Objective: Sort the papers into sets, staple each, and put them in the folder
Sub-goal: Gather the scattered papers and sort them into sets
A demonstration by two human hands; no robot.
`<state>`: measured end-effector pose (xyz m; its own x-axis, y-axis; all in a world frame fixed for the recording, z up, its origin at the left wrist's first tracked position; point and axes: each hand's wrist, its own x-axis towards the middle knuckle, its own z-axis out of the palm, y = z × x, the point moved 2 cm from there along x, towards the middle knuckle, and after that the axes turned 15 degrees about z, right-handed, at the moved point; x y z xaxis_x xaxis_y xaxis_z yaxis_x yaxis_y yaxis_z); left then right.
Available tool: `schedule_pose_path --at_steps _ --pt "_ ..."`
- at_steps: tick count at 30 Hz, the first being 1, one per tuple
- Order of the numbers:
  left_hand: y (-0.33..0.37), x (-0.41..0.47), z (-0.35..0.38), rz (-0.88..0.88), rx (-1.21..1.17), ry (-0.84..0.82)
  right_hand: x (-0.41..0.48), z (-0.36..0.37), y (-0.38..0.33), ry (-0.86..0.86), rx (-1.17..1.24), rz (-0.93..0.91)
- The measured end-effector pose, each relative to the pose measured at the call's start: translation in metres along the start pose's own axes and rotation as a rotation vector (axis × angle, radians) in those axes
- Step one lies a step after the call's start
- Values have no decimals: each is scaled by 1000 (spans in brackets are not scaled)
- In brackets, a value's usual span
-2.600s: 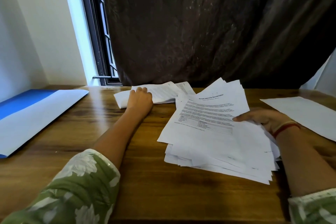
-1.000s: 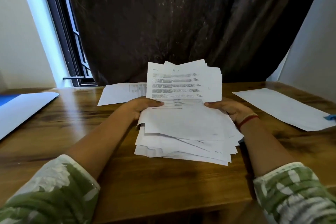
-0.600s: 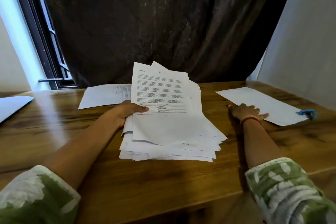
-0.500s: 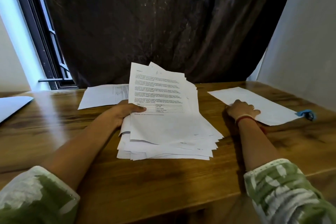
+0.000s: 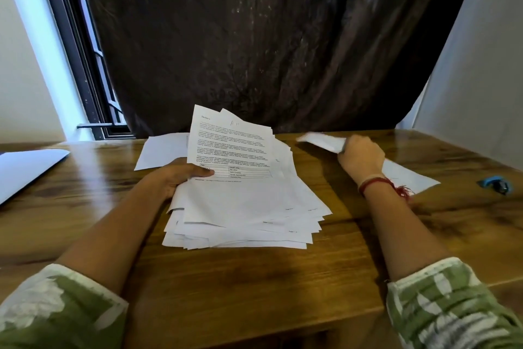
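A thick, uneven stack of printed papers [image 5: 249, 207] lies in the middle of the wooden table, its far end raised. My left hand [image 5: 175, 176] grips the stack's left edge, thumb on the top printed sheet. My right hand [image 5: 359, 156] grips the near-left part of a separate white sheet [image 5: 407, 176] at the right and lifts it, so its far end curls up and blurs. A flat set of papers [image 5: 161, 150] lies behind the stack at the left. A small blue stapler [image 5: 495, 184] sits at the far right. The white folder [image 5: 25, 170] lies at the left edge.
A dark curtain [image 5: 254, 51] hangs right behind the table's back edge. A window frame [image 5: 85, 65] is at the back left and a white wall [image 5: 481, 94] at the right. Bare wood of the table [image 5: 254, 292] stretches in front of the stack.
My right hand left the stack, reached to the sheet at the right, slid it inward and now lifts it off the table. My left hand keeps its hold on the stack.
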<state>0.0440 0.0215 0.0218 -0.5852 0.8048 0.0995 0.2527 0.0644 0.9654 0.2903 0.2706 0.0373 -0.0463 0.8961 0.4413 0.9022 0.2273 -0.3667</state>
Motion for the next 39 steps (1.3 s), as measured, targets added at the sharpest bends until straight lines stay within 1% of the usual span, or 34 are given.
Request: schedule_pose_path --at_steps 2,4,6,7,8,10,11,13,16,18,20,22,24,27,29,31,33,35,36,39 --pt "-1 0 -1 -3 2 0 0 -20 -11 2 325 -4" --pt "0 -2 0 -2 0 -2 0 -41 -18 -74 798 27" --pt "0 -1 1 2 -6 -13 -2 -57 -20 -182 1290 140" --pt "2 -3 2 7 -6 -13 -2 -60 -20 -247 1471 232" --pt "3 -4 2 7 -2 -8 -1 -59 -19 -325 1600 330" --pt "3 -3 2 5 11 -1 0 -46 -20 -535 1716 519" --pt "2 -2 2 4 18 -7 -1 -38 -21 -647 1707 589" --pt "3 -1 2 11 43 -15 -6 -23 -25 -844 1569 652" --pt "6 -3 2 -5 48 -24 -13 -4 -25 -1041 1241 630" --pt "6 -4 1 -31 33 -26 -18 6 -23 -1045 1068 607" --pt "5 -4 -1 -45 54 -21 -23 17 -22 -953 921 554" --pt "5 -5 -2 -50 48 -26 -29 21 -26 -873 805 447" --pt "6 -6 -2 -37 -2 -15 -37 22 -30 -863 719 342" --pt "4 -4 -3 8 -92 63 -47 21 -38 -874 638 227" --pt "3 0 -2 6 -46 46 -50 22 -42 -865 588 170" --pt "1 4 1 -3 68 -34 -50 24 -44 -821 577 140" --pt "-3 10 1 36 181 -90 -45 27 -43 -749 687 187" --pt "-6 14 0 94 203 -110 -39 31 -39 -706 792 227" --pt "-8 15 -2 104 172 -104 -37 33 -37 -748 834 232" --pt "-13 17 -7 80 -113 -100 -39 32 -38 -1068 1049 266"
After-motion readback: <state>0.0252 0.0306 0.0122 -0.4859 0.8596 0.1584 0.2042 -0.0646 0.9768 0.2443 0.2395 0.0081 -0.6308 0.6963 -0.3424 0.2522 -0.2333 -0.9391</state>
